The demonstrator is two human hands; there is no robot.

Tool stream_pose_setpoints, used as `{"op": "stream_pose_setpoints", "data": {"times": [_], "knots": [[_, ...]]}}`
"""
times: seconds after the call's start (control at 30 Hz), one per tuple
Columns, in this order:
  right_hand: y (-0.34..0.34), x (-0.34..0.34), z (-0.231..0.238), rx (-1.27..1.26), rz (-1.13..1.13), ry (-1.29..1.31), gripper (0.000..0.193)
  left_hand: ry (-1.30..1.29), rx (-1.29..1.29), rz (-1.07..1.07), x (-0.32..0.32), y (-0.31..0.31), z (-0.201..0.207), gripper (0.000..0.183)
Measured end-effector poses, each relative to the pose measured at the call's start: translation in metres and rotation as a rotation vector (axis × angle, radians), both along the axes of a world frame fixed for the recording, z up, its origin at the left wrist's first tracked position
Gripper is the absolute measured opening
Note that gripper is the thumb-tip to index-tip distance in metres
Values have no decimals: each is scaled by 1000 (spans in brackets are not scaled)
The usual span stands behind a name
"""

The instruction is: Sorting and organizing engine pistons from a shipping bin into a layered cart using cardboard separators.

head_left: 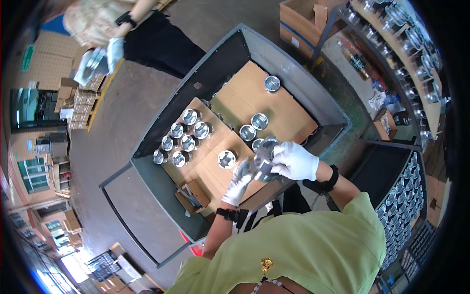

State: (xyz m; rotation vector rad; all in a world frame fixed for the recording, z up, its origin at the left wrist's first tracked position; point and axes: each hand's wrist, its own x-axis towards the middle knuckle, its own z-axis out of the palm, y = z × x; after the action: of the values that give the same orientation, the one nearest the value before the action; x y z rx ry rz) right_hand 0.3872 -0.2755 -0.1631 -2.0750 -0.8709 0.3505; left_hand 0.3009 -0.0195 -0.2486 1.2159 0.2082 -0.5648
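Note:
Both my hands wear white gloves and meet over the near side of a grey bin [169, 203]. Between them is a shiny metal piston [264, 164], partly hidden by the fingers; a clear film seems to be about it, but I cannot be sure. My right hand [297, 161] grips it from the right. The fingers of my left hand [238, 183] close on its left side. Just left of them a single piston [226, 159] stands on a cardboard sheet [210, 159]. Several more pistons [188, 142] stand grouped at the bin's left, and others [248, 133] lie beyond my hands.
A small open cardboard box [192, 197] sits in the bin's near left corner. At the right are a shelf of metal parts [411, 63] and a rack packed with pistons [401, 208]. Another gloved person [105, 29] handles a metal part at upper left.

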Motion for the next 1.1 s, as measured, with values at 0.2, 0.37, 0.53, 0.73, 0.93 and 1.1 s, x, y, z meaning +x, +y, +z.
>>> {"op": "stream_pose_setpoints", "data": {"times": [0.2,0.37,0.53,0.73,0.93,1.1], "knots": [[29,-101,65,676,-370,586,14,349,-679,-85,-62,-6,102,66],[30,-179,27,1201,-524,1408,25,562,-762,-359,-145,-33,173,89],[20,-265,-7,903,-426,690,31,637,-579,-404,-217,-46,204,95],[-2,-305,73,1392,-633,1270,21,604,-565,-532,-242,-67,207,85],[-45,-329,106,1274,-779,1130,22,541,-642,-597,-262,-107,214,90],[-89,-351,126,1257,-856,1042,19,599,-842,-672,-274,-150,204,77]]}}
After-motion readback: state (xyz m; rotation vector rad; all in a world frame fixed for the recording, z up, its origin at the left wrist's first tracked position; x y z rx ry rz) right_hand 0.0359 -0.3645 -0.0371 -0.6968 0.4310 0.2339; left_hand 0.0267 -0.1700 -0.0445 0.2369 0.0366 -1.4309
